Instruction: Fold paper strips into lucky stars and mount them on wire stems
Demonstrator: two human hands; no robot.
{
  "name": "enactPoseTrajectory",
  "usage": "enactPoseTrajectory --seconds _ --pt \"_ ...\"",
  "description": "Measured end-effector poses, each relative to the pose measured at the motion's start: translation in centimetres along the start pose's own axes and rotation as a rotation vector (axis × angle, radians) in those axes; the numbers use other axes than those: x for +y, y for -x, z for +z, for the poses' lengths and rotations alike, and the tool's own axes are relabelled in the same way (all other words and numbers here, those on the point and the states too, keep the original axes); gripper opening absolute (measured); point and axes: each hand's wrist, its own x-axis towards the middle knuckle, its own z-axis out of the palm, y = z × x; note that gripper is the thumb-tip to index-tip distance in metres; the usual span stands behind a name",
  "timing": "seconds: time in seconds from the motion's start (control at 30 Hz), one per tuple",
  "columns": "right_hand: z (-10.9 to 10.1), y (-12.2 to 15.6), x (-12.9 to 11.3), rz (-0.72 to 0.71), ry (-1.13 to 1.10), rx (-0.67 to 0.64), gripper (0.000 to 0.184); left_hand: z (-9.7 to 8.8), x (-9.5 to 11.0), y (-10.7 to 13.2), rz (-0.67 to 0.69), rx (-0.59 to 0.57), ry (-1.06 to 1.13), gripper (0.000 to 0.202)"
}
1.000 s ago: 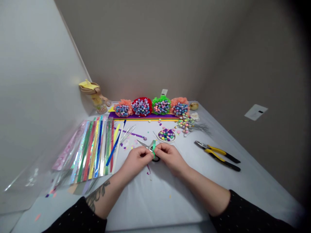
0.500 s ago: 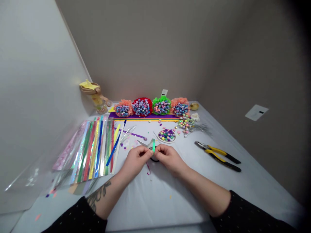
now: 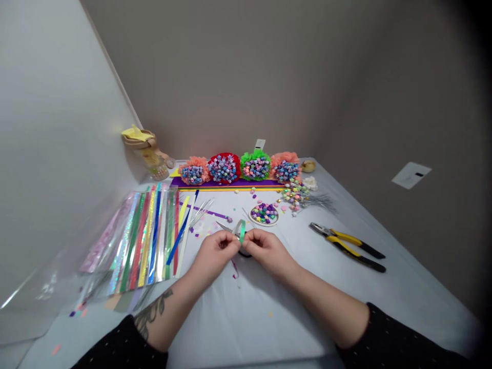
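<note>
Between my fingertips a narrow green paper strip (image 3: 242, 230) curves upward in a loop. My left hand (image 3: 218, 254) pinches it from the left, and my right hand (image 3: 269, 252) pinches it from the right, the two hands almost touching. A pair of scissors (image 3: 224, 226) lies on the table just behind my hands, its blades pointing left and its handles partly hidden. Beyond my right hand sits a shallow white dish (image 3: 275, 220) of small coloured paper stars (image 3: 263, 212). A purple strip (image 3: 211, 210) lies farther back, with a star at its end.
Sleeves of shiny coloured strips (image 3: 144, 241) cover the left side. Yellow-handled pliers (image 3: 348, 247) lie at the right. Along the back stand star-filled paper flowers (image 3: 224, 168); a pile of loose stars (image 3: 294, 195) and silver wires (image 3: 321, 202) is at back right. A jar (image 3: 158, 169) stands at back left.
The green strip, upright and flat before, now bends over into a rounder loop. Both hands keep their pinch in nearly the same place. The view has shifted slightly.
</note>
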Motion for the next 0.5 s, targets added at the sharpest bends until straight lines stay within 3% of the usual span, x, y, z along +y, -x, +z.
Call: enactPoseTrajectory --seconds 0.07,0.17,0.3,0.5 --pt "-0.1 0.2 0.0 -0.036 0.031 0.066 0.017 -0.1 -0.1 0.0 0.005 0.017 -0.021 0.015" --pt "-0.2 0.7 -0.3 -0.2 0.215 0.203 0.012 -0.1 0.1 0.1 0.019 0.038 -0.067 0.014" --pt "-0.3 1.2 -0.7 -0.385 0.405 0.24 0.009 -0.1 0.5 0.2 0.118 0.072 -0.159 0.012" --pt "-0.2 1.0 -0.4 -0.365 0.404 0.222 0.007 -0.1 0.3 0.3 0.247 0.083 -0.226 0.011"
